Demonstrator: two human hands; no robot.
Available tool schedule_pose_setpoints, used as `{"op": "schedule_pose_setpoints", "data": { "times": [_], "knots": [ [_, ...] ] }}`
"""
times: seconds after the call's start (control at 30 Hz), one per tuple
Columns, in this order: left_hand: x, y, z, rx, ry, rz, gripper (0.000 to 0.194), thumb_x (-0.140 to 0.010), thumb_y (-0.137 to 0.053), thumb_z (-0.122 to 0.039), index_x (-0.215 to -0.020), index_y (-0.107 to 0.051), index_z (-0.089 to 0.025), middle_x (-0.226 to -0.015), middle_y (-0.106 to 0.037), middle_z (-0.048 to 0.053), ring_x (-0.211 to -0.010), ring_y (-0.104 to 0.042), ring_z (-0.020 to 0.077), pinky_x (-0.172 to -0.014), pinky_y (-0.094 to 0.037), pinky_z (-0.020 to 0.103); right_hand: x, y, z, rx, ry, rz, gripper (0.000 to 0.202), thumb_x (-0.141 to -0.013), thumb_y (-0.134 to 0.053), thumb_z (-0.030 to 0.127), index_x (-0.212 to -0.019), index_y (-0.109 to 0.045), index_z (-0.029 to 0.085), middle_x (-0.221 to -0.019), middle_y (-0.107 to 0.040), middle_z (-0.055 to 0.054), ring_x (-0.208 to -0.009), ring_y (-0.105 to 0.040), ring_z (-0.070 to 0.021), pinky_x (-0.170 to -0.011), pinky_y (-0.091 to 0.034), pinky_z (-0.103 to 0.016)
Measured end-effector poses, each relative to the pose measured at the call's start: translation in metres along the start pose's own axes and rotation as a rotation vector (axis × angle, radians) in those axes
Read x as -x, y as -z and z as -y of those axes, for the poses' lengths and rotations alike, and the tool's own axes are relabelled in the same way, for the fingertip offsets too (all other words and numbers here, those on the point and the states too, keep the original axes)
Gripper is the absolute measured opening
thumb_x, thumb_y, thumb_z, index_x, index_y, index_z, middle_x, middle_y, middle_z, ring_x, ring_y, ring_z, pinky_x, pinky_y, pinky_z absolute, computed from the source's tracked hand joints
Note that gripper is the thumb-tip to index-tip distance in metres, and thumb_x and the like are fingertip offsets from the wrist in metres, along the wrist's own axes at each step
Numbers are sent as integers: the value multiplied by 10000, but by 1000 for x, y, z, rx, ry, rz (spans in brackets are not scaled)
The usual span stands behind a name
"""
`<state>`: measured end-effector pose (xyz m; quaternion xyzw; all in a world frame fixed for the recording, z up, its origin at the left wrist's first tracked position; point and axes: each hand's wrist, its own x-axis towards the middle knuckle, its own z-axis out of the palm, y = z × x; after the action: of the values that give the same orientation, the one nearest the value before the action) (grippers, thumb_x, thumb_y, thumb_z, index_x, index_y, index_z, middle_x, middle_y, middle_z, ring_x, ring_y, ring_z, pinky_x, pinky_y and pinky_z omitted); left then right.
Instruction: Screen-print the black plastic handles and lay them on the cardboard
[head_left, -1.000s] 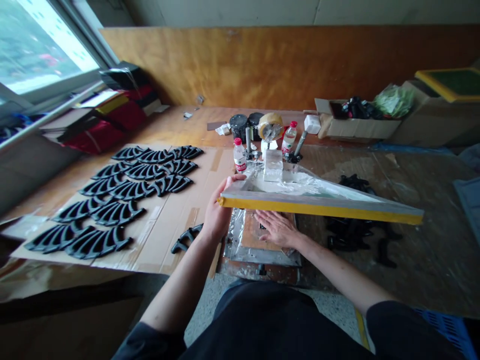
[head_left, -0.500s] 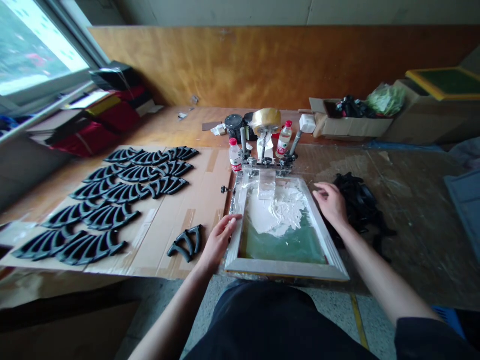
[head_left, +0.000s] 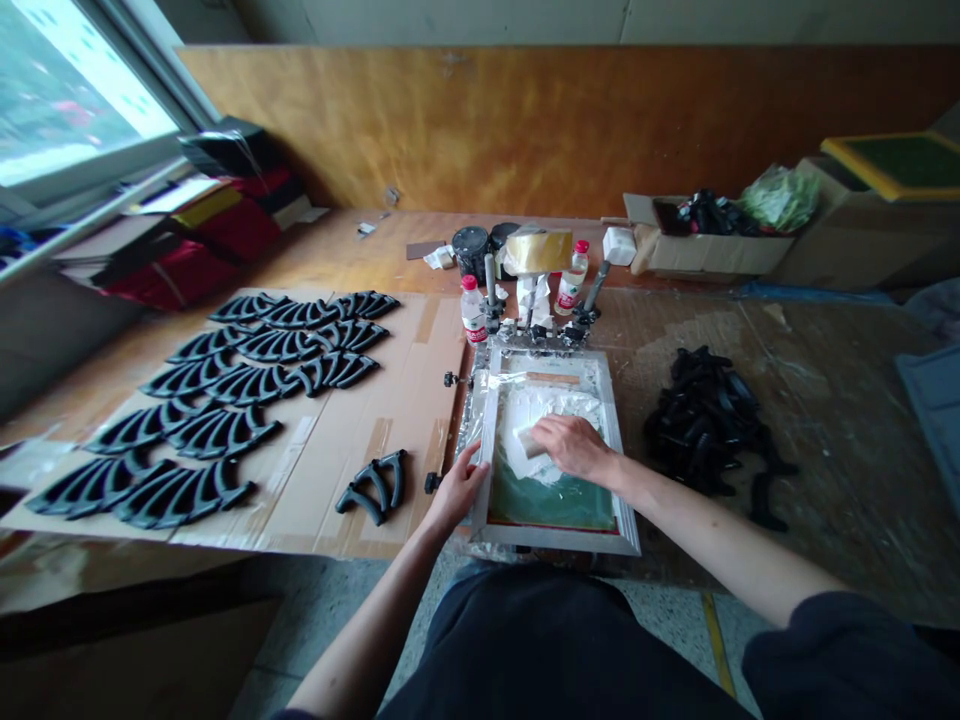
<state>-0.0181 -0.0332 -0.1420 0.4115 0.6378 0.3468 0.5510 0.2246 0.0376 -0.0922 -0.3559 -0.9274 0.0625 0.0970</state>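
A screen printing frame (head_left: 630, 520) with silver bars lies before me, its green mesh (head_left: 551, 508) smeared with white ink (head_left: 577, 403) over the upper part. My right hand (head_left: 574, 447) is closed around a pale squeegee (head_left: 532, 442) whose lower end sits in the ink. On the frame's left bar, my left hand (head_left: 461, 485) rests with fingers and thumb holding the edge. Left of that hand, a few curved black handle-like parts (head_left: 373, 487) lie on cardboard. Metal clamps (head_left: 536, 332) stand at the frame's far end.
Rows of curved black parts (head_left: 255, 375) cover the cardboard (head_left: 420, 370) at left. A loose pile of black parts (head_left: 705, 420) lies right of the frame. Bottles (head_left: 473, 312), a dark can (head_left: 471, 255) and a tape roll (head_left: 538, 250) stand behind. An open carton (head_left: 716, 252) sits at back right.
My right hand has moved left from beside the frame and taken hold of the squeegee, which has come nearer to me. The frame has sunk lower. My left hand stays at its left bar.
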Motion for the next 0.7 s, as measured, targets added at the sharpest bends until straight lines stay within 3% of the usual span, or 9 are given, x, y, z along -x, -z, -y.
{"op": "schedule_pose_setpoints", "data": {
  "times": [0.07,0.13,0.23,0.33,0.43,0.53,0.63,0.7],
  "knots": [
    [-1,0,3,-14,-14,18,635,-756,-639,-477,-1324,-535,-214,-651,-557,-40,-508,-441,90,-486,-330,201,17,3,2,-27,156,28,223,-853,-463,70,-914,-645,182,-891,-665,-57,-835,-591,-181,-716,-418,-275],
    [-2,0,5,-12,-15,23,638,-764,-632,-488,-1330,-530,-213,-663,-564,-34,-513,-440,89,-484,-325,200,23,9,2,-68,216,71,200,-826,-492,76,-865,-647,196,-860,-665,-37,-811,-588,-170,-694,-408,-264],
    [-2,0,5,19,-2,11,641,-749,-650,-491,-1314,-546,-207,-672,-576,-26,-523,-449,92,-491,-326,202,14,16,1,-111,115,74,156,-792,-544,97,-801,-640,220,-809,-661,-1,-788,-590,-160,-657,-395,-249],
    [-2,1,4,3,-1,13,656,-751,-645,-508,-1317,-539,-196,-688,-587,-19,-535,-454,95,-506,-334,204,9,8,7,-79,17,-49,170,-798,-539,80,-845,-650,201,-855,-669,-27,-817,-594,-172,-676,-408,-256],
    [-3,1,4,-86,-16,25,654,-788,-593,-524,-1340,-509,-184,-695,-582,-16,-553,-455,97,-517,-338,206,23,-5,14,-104,115,-108,192,-799,-547,61,-897,-656,185,-882,-672,-51,-812,-600,-171,-694,-430,-258],
    [-3,2,4,-127,-24,22,653,-807,-559,-533,-1350,-492,-177,-696,-570,-17,-556,-456,97,-520,-337,210,29,-3,14,-167,145,-94,149,-811,-594,112,-904,-662,208,-831,-671,-18,-758,-611,-154,-664,-438,-244],
    [1,4,-4,-131,-32,38,686,-810,-555,-546,-1386,-450,-189,-662,-543,-34,-534,-446,94,-509,-323,208,4,11,7,-177,-6,-141,140,-830,-653,226,-968,-672,243,-833,-682,8,-746,-630,-156,-637,-445,-245],
    [9,7,-18,-130,-41,54,722,-808,-572,-545,-1427,-394,-219,-640,-531,-48,-516,-438,91,-500,-312,202,-22,25,-4,-167,-131,-223,302,-816,-693,280,-1115,-650,278,-953,-702,1,-801,-645,-173,-662,-467,-264]
  ]
}}
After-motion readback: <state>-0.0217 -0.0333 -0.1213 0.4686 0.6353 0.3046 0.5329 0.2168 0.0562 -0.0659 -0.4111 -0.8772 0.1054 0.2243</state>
